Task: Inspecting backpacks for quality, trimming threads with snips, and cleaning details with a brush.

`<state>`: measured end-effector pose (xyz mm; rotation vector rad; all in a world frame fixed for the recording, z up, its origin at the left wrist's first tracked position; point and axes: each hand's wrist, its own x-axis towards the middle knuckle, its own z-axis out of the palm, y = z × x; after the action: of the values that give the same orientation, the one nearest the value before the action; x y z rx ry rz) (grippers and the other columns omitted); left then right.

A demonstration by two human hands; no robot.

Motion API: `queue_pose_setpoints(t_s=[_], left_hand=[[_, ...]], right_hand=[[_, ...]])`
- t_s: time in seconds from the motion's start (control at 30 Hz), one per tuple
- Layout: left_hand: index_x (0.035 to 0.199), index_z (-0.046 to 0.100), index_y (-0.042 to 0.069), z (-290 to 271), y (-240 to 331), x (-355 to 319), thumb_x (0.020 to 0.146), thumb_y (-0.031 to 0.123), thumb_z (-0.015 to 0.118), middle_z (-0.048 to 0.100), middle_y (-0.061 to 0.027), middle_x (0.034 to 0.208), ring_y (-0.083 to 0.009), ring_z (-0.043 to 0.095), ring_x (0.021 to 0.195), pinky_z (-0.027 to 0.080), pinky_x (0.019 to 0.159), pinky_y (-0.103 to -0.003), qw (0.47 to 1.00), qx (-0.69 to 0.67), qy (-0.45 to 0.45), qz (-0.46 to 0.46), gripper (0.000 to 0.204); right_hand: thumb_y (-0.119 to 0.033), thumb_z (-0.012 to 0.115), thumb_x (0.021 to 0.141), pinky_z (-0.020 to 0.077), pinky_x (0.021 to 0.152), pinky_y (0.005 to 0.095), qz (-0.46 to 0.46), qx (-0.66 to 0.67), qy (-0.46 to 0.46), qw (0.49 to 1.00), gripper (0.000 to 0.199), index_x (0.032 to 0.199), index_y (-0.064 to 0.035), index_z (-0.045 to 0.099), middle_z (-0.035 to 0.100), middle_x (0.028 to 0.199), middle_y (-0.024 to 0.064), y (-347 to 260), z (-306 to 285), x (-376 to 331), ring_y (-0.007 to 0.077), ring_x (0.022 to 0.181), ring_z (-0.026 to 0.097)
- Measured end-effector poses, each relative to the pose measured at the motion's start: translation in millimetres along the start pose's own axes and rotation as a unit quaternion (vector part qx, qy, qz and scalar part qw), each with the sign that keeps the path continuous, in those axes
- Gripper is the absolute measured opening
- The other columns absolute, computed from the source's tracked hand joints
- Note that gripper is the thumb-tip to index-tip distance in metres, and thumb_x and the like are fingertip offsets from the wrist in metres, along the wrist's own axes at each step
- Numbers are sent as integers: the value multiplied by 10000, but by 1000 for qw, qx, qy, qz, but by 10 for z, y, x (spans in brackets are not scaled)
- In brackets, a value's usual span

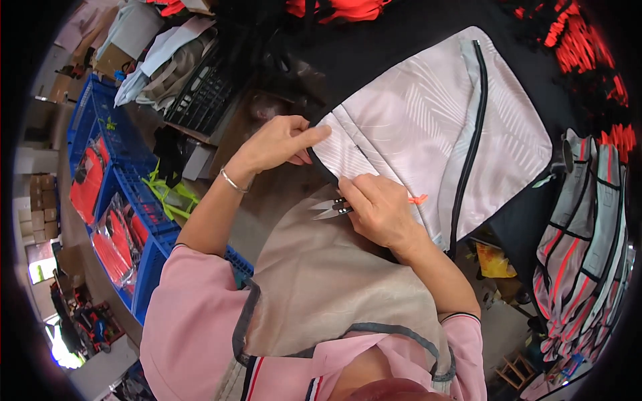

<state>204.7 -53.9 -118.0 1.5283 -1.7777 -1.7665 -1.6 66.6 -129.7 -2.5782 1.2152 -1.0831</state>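
My left hand (284, 142) pinches the near corner of a pale pink patterned bag panel (428, 127) edged with black trim. A black zipper (468, 147) runs down the panel's right side. My right hand (378, 207) grips small thread snips (328, 208), their silver blades pointing left just below the panel's edge. An orange tag (418, 199) sticks out beside my right hand. A beige apron (328, 281) covers my lap under both hands.
Blue plastic crates (137, 200) with red packed items stand at the left. A black crate (200, 100) holds folded fabric at the upper left. A stack of grey, black and red striped bag pieces (585, 247) hangs at the right. Red and black fabric lies along the top.
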Motion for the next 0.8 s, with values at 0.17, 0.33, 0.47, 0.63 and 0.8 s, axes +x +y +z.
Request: queue_pose_setpoints(t_s=[0.17, 0.33, 0.47, 0.63, 0.8], left_hand=[[1293, 447, -37, 183, -273, -10, 818, 416, 770, 596, -57, 1009, -125, 595, 959, 537, 789, -301, 983, -183, 16, -25, 732], [1228, 519, 15, 595, -279, -286, 871, 261, 741, 617, -83, 1083, -163, 611, 949, 527, 821, -335, 902, -427, -54, -35, 488], [1101, 526, -77, 754, -360, -15, 797, 214, 814, 610, -107, 1077, -171, 603, 1000, 508, 869, -319, 895, -444, 49, -15, 509], [1147, 561, -54, 883, -372, 49, 818, 161, 784, 645, -104, 1084, -192, 628, 1000, 503, 920, -348, 868, -487, 97, 23, 452], [1214, 599, 25, 989, -312, 69, 879, 163, 723, 659, -78, 1147, -190, 632, 1031, 509, 926, -369, 814, -573, -16, 95, 383]], right_hand=[[-68, 615, 683, 450, 534, 304, -17, -18, -10, 1000, 258, 924, 26, 607, 481, 736, 49, 28, 153, -118, 182, 631, 544], [-73, 613, 684, 444, 533, 294, -28, -14, 7, 999, 253, 913, 32, 613, 482, 735, 42, 61, 269, -164, 171, 643, 546], [-53, 681, 653, 452, 554, 324, 2, 52, 8, 999, 403, 1047, 4, 627, 549, 794, 65, 41, 197, -120, 210, 639, 553], [-85, 737, 739, 474, 623, 341, 187, 30, 85, 978, 399, 1118, -33, 621, 634, 882, 90, 58, -176, -61, 231, 713, 588], [-92, 744, 797, 470, 609, 341, 301, 10, 158, 941, 272, 1031, -10, 634, 653, 810, 86, -25, -203, -180, 238, 704, 607]])
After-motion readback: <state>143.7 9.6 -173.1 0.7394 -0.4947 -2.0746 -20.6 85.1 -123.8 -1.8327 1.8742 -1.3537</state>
